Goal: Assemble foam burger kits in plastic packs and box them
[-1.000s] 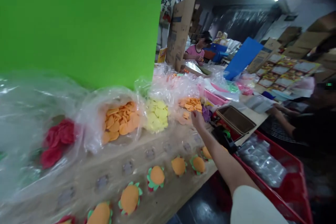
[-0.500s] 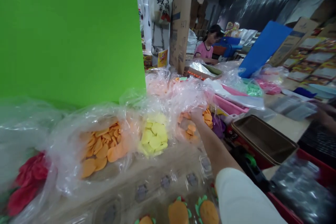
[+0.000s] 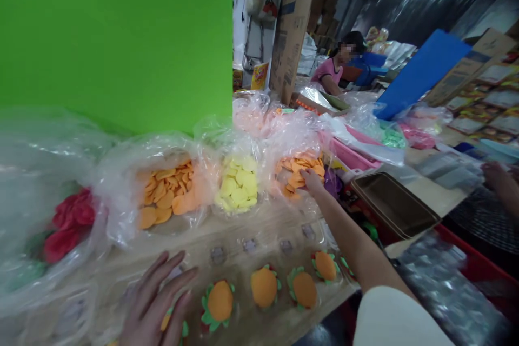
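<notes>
The small orange pieces (image 3: 298, 170) are flat, soft-looking ovals, felt or foam, heaped in an open, crinkly clear plastic bag. They lie jumbled and overlapping, so their long axes point every which way. Our right hand (image 3: 312, 179) is stretched out palm down with its fingertips on the near edge of that heap. We can't tell whether it's pinching a piece or just touching.

Just to the left of that hand is a bag of pale yellow pieces (image 3: 239, 184) of the same shape. Further left there's a bigger bag of orange ovals (image 3: 168, 197), and beyond our left hand a bag of red pieces (image 3: 67, 224), which is too blurry to make out.

Our left hand (image 3: 158, 303) lies flat with its fingers spread on a clear moulded blister tray (image 3: 251, 246). The tray's long side runs from that hand towards the right forearm. In its pockets sits a row of orange fruit shapes (image 3: 263, 286) with spiky green collars, each oval pointing roughly away from us.

Behind the bags stands a smooth green board (image 3: 117, 38). To the right of the right hand is a brown rectangular tray (image 3: 395, 205), with a red crate (image 3: 478, 270) nearer us. Well beyond the hands, a person in a pink top (image 3: 328, 70) sits at the table, and someone else's hand (image 3: 492, 173) shows at the right edge.
</notes>
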`<state>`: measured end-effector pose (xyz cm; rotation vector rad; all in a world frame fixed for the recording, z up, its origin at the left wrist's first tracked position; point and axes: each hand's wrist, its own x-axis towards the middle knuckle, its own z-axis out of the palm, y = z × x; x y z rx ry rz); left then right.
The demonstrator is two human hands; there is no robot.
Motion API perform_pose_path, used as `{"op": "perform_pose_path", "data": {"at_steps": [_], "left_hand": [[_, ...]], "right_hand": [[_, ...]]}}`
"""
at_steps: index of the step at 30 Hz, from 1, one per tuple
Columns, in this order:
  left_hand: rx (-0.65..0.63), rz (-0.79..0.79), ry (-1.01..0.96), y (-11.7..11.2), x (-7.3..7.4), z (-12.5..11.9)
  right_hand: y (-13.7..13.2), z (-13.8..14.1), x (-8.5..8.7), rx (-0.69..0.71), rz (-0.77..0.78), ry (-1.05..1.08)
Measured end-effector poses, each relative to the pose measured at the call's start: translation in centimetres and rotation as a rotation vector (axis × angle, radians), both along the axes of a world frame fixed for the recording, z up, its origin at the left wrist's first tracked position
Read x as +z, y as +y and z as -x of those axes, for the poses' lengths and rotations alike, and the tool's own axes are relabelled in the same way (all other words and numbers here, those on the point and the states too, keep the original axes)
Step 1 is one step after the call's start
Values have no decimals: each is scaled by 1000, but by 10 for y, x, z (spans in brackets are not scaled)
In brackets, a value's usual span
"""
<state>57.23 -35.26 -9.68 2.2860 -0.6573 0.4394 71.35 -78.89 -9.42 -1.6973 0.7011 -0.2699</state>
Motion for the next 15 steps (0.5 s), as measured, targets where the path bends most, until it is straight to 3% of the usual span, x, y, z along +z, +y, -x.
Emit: {"op": "perform_pose_path", "data": {"at_steps": [3, 5, 7, 10, 12, 15], "left_hand": [[-43, 170, 245, -11, 9, 7], [-45, 405, 535, -21, 16, 12], [-85, 779, 842, -33, 23, 16], [-264, 1419, 1115, -45, 33, 18], [-311, 1666, 1213, -33, 35, 19], [-286, 1851, 1185, 19, 31, 36]], "right_hand": [[28, 23, 17, -10, 18, -73], [64, 44, 28, 58, -12, -109], [119, 68, 34, 222, -56, -145], [215, 108, 35, 616, -15, -239], [271, 131, 36, 763, 200, -377], [337, 145, 37, 784, 468, -622]]}}
